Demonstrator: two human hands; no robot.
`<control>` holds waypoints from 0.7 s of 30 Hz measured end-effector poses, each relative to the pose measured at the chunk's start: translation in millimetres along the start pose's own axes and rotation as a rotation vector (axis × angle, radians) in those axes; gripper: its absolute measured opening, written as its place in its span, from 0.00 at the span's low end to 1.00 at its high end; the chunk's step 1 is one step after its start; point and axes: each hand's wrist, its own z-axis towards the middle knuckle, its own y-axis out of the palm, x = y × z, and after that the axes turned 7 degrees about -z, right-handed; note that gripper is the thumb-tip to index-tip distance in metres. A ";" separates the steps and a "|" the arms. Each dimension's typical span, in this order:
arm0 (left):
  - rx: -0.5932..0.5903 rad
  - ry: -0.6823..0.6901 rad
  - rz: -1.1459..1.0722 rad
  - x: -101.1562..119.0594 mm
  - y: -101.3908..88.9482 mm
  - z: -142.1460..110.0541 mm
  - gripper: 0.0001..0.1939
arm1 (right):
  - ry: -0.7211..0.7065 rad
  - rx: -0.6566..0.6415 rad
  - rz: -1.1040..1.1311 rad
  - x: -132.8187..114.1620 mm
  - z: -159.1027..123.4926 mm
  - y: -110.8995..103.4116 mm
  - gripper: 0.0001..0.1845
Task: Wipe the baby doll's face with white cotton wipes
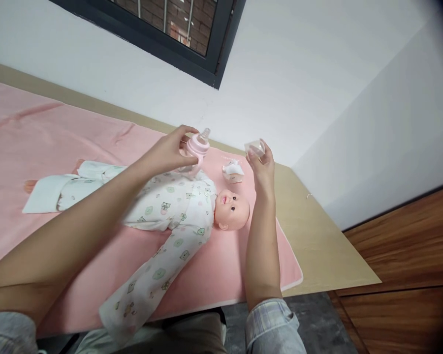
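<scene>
My left hand point(173, 151) grips the baby bottle point(198, 146), its long axis tilted, teat up and leaning toward my right hand point(263, 166), which pinches a clear cap point(252, 147) well apart from it. The doll point(173, 201) lies face up on the pink blanket point(206, 270), head to my right; the bottle is nearer its chest. My grip hides part of the bottle (any liquid, I can't tell), and a small white item point(233, 172) near the doll's head is unclear.
</scene>
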 end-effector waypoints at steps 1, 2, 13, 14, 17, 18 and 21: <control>-0.023 0.014 0.030 5.1 4.7 -2.9 0.37 | -0.053 -0.036 0.008 -11.7 -4.9 8.5 0.39; -0.044 0.022 0.065 9.8 8.2 -5.6 0.37 | -0.097 -0.075 0.012 -21.8 -10.5 17.3 0.40; -0.097 0.079 0.134 34.3 7.0 -17.8 0.37 | -0.188 -0.296 -0.024 -53.5 -55.0 73.5 0.39; -0.092 0.079 0.135 34.8 6.9 -18.1 0.38 | -0.167 -0.316 -0.014 -53.5 -55.8 74.0 0.42; -0.081 0.083 0.132 35.6 8.7 -18.8 0.39 | -0.118 -0.333 0.026 -54.4 -57.7 75.2 0.50; -0.075 0.084 0.135 35.7 9.7 -19.2 0.39 | -0.116 -0.322 0.030 -54.7 -58.1 75.6 0.50; -0.050 0.083 0.195 36.2 12.3 -20.9 0.40 | -0.140 -0.269 0.005 -54.0 -56.8 75.2 0.48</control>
